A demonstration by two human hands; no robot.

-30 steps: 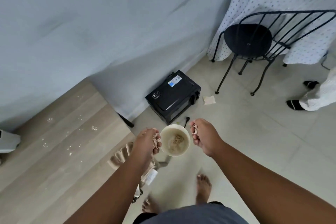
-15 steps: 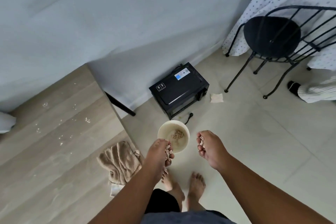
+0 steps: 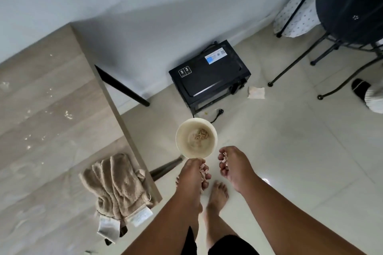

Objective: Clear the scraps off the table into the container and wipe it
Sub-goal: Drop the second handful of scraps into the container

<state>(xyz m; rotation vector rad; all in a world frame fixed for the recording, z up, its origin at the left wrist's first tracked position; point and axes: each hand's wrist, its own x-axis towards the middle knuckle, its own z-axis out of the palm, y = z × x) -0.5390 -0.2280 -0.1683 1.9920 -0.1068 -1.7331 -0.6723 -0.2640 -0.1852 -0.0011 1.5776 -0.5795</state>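
Observation:
A round cream container (image 3: 179, 136) stands on the floor beside the table's corner, with pale scraps heaped in its bottom. My left hand (image 3: 191, 174) is held just short of the container's near rim, fingers curled round a clump of scraps. My right hand (image 3: 234, 164) is beside it to the right, also holding scraps in curled fingers. The wooden table (image 3: 51, 93) fills the left, with small white scraps (image 3: 67, 114) scattered on it. A crumpled beige cloth (image 3: 116, 184) lies at the table's near right edge.
A black microwave (image 3: 209, 76) sits on the tiled floor against the wall, its plug lying beside it. A scrap of paper (image 3: 256, 92) lies to its right. A black wire chair (image 3: 350, 8) and another person's slippered foot (image 3: 360, 89) are at the far right. My bare feet are below my hands.
Both hands have drawn back from over the container towards me, still holding scraps. The view has tilted down and shifted, so the cloth and table edge show more fully.

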